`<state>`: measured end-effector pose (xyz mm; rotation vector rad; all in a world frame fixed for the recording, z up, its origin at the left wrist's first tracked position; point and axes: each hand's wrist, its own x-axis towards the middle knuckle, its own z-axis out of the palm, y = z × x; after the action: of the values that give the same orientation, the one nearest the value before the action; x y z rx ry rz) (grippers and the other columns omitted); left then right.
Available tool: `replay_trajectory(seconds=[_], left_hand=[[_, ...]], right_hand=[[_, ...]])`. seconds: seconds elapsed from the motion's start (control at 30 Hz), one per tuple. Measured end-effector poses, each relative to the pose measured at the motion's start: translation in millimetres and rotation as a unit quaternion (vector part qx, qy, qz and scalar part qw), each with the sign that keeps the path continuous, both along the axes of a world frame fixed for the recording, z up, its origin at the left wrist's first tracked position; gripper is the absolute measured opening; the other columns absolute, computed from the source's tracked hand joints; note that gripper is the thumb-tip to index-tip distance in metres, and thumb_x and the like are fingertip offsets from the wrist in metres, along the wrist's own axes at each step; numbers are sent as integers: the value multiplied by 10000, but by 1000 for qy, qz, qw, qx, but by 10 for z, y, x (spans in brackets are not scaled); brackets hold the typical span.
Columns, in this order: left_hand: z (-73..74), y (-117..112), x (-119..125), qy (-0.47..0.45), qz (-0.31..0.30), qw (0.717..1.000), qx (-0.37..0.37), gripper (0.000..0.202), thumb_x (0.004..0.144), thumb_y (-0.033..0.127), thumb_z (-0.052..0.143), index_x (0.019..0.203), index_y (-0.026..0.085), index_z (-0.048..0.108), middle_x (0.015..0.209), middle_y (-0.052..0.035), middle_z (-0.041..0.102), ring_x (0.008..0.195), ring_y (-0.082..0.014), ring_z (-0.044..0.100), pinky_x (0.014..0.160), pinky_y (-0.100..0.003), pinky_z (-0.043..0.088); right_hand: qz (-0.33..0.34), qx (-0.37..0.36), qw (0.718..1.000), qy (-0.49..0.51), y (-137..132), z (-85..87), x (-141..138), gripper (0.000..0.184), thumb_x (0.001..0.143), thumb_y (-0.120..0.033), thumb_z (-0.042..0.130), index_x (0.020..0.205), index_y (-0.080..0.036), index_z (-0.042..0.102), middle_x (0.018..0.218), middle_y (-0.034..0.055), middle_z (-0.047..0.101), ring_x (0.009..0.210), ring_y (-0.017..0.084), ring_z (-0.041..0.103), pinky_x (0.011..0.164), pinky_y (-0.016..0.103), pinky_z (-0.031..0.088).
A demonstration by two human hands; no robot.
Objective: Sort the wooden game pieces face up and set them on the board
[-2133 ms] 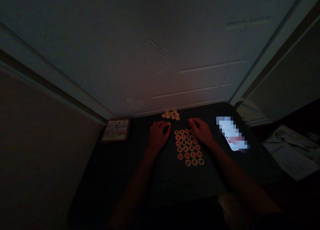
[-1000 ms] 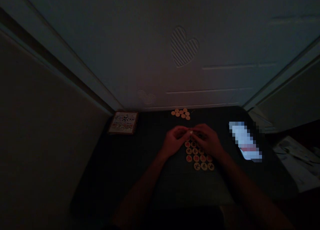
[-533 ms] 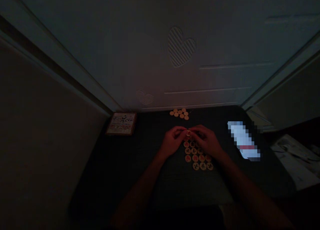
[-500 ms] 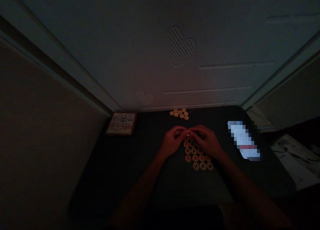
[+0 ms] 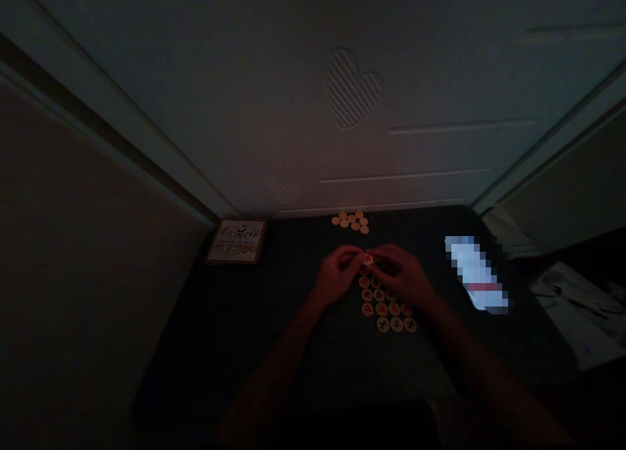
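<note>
I am pinching a red-marked disc [image 5: 368, 259] at its edges between the fingertips of both hands, my left hand [image 5: 338, 272] on one side and my right hand [image 5: 403, 272] on the other. The disc is showing over the far end of the rows of marked discs [image 5: 381, 309], which are running from under my hands toward my body in lines of red and black characters. Those are looking laid out; eight plain-topped discs [image 5: 351, 219] are lying in a loose cluster beyond my fingers, outside the rows. My right hand is hiding some marked discs, so I am not managing a full count. On the table [image 5: 274, 300], a picture-topped box [image 5: 236, 241] is resting well left of my left hand, and a lit phone [image 5: 472, 267] is lying right of my right hand.
</note>
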<state>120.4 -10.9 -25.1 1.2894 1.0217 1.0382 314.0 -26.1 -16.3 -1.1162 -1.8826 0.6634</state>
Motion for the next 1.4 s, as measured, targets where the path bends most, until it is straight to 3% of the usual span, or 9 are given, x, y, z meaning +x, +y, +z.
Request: replay_trajectory(seconds=[0.37,0.47,0.57,0.73,1.0,1.17,1.4], left_hand=[[16,48,-52,22,28,999,34,247,792,339,795,919,186,649,880,-35,753,836,-178,742,787,-307,604],[65,89,-125,38,38,998,26,263,794,359,795,935,189,652,889,-38,753,836,-183,744,801,-325,604],[92,73,-230,58,30,998,12,292,806,380,783,993,198,650,925,-43,760,849,-190,748,832,-356,607],[128,-198,-397,141,-18,990,4,256,829,406,755,980,213,682,979,-45,765,930,-200,737,879,-365,597],[331,-770,-404,247,-181,950,-62,217,871,419,686,942,216,711,928,-30,765,814,-173,708,732,-290,555],[361,-794,-347,318,-182,930,-22,206,864,405,677,940,222,736,874,-13,751,780,-163,660,695,-260,493],[351,-754,-316,350,-165,922,5,233,865,431,670,923,211,724,839,-13,712,738,-155,612,656,-250,456]], right_hand=[[10,16,1000,-6,12,-13,-1,327,937,-348,663,1261,-326,702,1146,40,746,1050,221,689,910,383,566],[-42,30,999,8,32,0,38,264,935,-340,657,1180,-285,740,1051,51,756,946,210,705,822,354,575],[-136,53,989,33,79,-23,109,199,947,-344,627,1045,-244,768,977,59,755,875,208,704,785,349,561],[-238,58,967,66,159,-91,187,241,962,-380,591,977,-209,760,924,68,749,864,223,695,782,358,534],[-246,33,964,93,158,-98,157,310,948,-457,580,952,-202,757,950,86,756,884,241,694,800,371,537],[-245,29,964,102,166,-113,158,316,949,-462,573,962,-199,749,953,83,756,885,236,694,803,367,539],[-250,36,961,115,170,-116,171,311,947,-450,574,967,-194,749,946,83,753,871,231,693,781,356,538]])
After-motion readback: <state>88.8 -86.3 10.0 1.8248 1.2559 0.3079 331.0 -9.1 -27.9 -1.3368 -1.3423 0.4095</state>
